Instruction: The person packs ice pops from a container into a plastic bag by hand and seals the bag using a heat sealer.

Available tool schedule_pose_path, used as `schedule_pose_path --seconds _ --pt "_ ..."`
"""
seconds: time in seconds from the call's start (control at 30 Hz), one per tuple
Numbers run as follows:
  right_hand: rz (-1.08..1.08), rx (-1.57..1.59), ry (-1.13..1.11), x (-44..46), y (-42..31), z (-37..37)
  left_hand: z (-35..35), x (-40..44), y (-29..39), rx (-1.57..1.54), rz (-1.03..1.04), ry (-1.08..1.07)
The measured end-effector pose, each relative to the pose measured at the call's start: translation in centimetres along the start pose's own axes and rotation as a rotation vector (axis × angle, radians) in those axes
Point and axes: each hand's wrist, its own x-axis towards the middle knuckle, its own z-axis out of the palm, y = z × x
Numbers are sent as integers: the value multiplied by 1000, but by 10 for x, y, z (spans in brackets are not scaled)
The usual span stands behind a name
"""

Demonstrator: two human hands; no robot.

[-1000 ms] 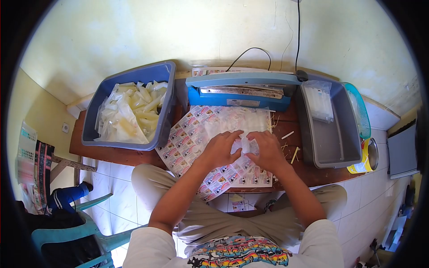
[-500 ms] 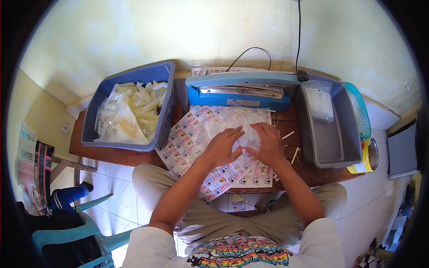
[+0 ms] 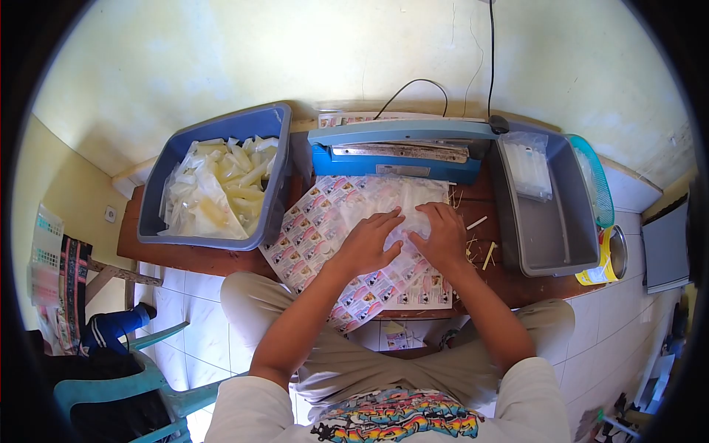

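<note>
My left hand (image 3: 369, 242) lies over a clear plastic bag (image 3: 380, 196), fingers stretched out and thumb apart. Opposite it, my right hand (image 3: 442, 240) touches the bag's right side, its fingers spread and slightly bent. Whitish contents show faintly through the plastic, too unclear to name. Under the bag are printed paper sheets (image 3: 306, 230) with repeated coloured labels. Just beyond stands a blue impulse sealer (image 3: 402, 169), its long arm raised above the sealing bar.
At the left, a blue-grey tub (image 3: 275, 203) holds pale yellowish plastic-wrapped sticks (image 3: 240, 177). A grey tub (image 3: 550, 229) with a packed clear bag (image 3: 528, 166) stands right, beside a green basket (image 3: 602, 196) and yellow can (image 3: 604, 258). Scraps (image 3: 489, 255) litter the brown table (image 3: 185, 260).
My right thumb has shifted slightly up and away from my left thumb. My left hand stays nearly in place, and the view has moved a little.
</note>
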Motion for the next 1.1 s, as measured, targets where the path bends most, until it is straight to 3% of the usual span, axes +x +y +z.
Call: schedule_pose_path --seconds 0.2,0.4,0.47,0.8,1.03,1.1 --pt "-75 280 -87 0 12 -13 -1 -5 3 -64 -17 48" --pt "-103 263 -94 -1 11 -30 -11 -4 16 -202 -84 65" --pt "-110 300 -90 0 6 -34 -13 -1 20 -81 12 238" --pt "-88 381 -40 6 -47 -51 -48 7 40 -81 22 510" --pt "-96 598 -88 55 -105 -24 -124 -4 25 -34 -44 840" --pt "-177 683 -51 80 -128 -6 -148 -15 15 -89 -210 874"
